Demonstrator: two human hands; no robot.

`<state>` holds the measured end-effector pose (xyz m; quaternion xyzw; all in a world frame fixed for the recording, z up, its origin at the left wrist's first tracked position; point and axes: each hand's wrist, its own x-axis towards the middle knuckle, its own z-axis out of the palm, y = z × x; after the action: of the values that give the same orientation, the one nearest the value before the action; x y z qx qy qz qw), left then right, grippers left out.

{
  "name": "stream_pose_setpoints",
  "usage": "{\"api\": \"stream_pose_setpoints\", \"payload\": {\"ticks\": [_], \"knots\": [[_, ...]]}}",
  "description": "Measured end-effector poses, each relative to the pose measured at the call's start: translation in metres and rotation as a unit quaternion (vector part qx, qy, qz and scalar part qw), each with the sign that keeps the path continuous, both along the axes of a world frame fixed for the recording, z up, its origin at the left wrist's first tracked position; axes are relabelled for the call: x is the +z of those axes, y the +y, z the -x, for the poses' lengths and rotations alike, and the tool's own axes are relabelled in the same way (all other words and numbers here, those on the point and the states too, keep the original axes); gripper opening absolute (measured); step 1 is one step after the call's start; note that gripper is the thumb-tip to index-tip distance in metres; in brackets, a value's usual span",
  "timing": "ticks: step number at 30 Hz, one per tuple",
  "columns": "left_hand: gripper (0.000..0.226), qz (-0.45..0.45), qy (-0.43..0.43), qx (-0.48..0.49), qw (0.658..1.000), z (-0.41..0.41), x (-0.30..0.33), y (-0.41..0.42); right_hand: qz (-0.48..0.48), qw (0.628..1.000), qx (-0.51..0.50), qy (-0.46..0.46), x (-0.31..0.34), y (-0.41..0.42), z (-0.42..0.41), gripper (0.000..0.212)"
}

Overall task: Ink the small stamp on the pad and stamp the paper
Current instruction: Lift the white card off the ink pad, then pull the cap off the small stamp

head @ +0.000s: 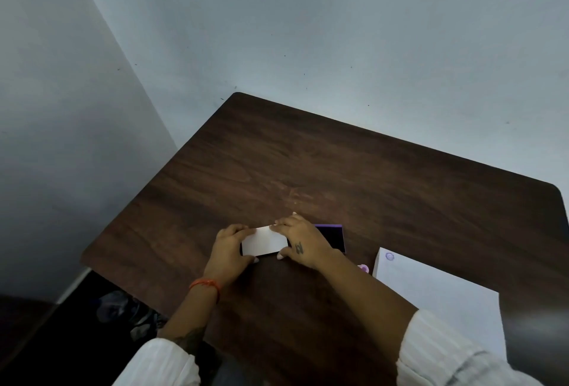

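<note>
Both hands grip a flat white rectangular lid or card [264, 241] just above the dark table. My left hand [229, 251] holds its left end and my right hand [303, 242] holds its right end. Behind my right hand lies the purple ink pad [334, 236], open, with a dark inking surface. A small pink and purple stamp [364, 268] peeks out beside my right forearm, mostly hidden. The white paper [437, 299] lies at the right, with one round purple stamp mark [389, 256] near its far left corner.
The dark wooden table [277, 164] stands in a corner between two pale walls. Its left edge drops to a dark floor with a crumpled bag [120, 308] below.
</note>
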<state>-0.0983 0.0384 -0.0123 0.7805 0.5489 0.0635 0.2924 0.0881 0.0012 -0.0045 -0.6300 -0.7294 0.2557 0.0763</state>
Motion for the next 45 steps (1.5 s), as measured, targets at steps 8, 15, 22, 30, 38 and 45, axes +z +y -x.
{"api": "stream_pose_setpoints", "payload": {"ticks": [8, 15, 22, 30, 38, 45], "knots": [[0.075, -0.036, -0.022, -0.017, 0.999, -0.013, 0.018, -0.001, -0.015, 0.994, -0.063, 0.087, 0.009, -0.005, -0.007, 0.071], [0.078, -0.043, -0.157, -0.093, 0.982, -0.069, 0.041, -0.030, -0.141, 0.930, -0.252, 0.227, 0.036, -0.041, -0.047, 0.057], [0.078, 0.053, -0.162, -0.156, 0.973, -0.114, 0.026, -0.078, -0.164, 0.867, -0.401, 0.247, 0.025, -0.113, -0.077, 0.044], [0.039, 0.062, -0.152, -0.149, 0.975, -0.143, 0.010, -0.104, -0.125, 0.898, -0.384, 0.174, -0.001, -0.143, -0.062, 0.058], [0.026, 0.047, -0.131, -0.127, 0.982, -0.149, -0.003, -0.103, -0.073, 0.909, -0.381, 0.150, -0.007, -0.138, -0.066, 0.016], [0.029, 0.073, -0.217, -0.095, 0.969, -0.138, 0.005, -0.099, -0.102, 0.864, -0.423, 0.254, 0.009, -0.139, -0.070, 0.011]]}}
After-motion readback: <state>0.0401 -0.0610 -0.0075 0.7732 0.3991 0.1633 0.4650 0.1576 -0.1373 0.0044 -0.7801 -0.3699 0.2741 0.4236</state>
